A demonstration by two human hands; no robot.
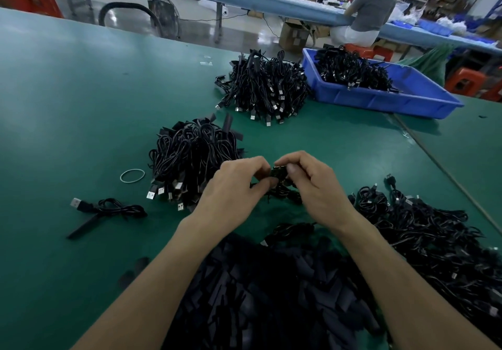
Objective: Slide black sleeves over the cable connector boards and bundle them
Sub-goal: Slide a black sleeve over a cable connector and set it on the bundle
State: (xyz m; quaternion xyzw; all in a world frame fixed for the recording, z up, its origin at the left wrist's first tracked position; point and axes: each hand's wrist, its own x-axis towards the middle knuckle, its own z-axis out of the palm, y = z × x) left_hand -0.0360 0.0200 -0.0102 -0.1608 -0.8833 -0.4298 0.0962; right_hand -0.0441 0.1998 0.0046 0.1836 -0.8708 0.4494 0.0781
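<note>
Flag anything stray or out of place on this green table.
Nothing looks damaged. One lone black USB cable with its sleeve lies left, apart from every pile; a loose pale rubber band sits beside the near black cable bundle; two flat black sleeves lie left of the sleeve heap.

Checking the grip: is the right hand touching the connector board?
Touching. The head view shows the right hand pinching the connector board between thumb and fingers, with no gap; the left hand pinches its other end.

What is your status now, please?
Left hand, right hand both pinch small dark connector board. Sleeve on it: cannot tell. Nothing blocks; flat black sleeves piled nearby.
</note>
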